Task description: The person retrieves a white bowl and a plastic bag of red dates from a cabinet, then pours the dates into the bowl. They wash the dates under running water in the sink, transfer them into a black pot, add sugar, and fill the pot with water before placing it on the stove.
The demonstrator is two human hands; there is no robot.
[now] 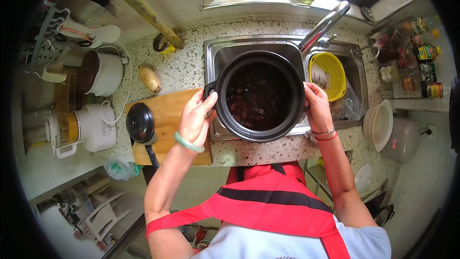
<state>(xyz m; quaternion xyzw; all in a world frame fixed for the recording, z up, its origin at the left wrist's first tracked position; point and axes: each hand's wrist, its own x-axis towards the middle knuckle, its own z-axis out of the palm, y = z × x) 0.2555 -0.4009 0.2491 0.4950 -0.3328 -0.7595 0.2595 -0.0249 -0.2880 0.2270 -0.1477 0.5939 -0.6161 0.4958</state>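
Note:
A black cooking pot (pixel 225 124) is held level above the left basin of the steel sink (pixel 209 48). Dark liquid with brownish-red pieces fills its bottom; what the pieces are I cannot make out. My left hand (pixel 195 115), with a green bangle at its wrist, is closed around the handle on the pot's left side. Across from it, my right hand (pixel 317 106) grips the right side, where the handle is mostly hidden by the fingers. Behind the pot rises the curved faucet (pixel 326 25).
A yellow basket (pixel 341 78) sits in the right basin beside a clear plastic bag (pixel 347 106). On the left lie a wooden cutting board (pixel 173 108), a black lidded pan (pixel 140 122) and a brown root vegetable (pixel 149 79). White bowls (pixel 378 125) stand at the right edge.

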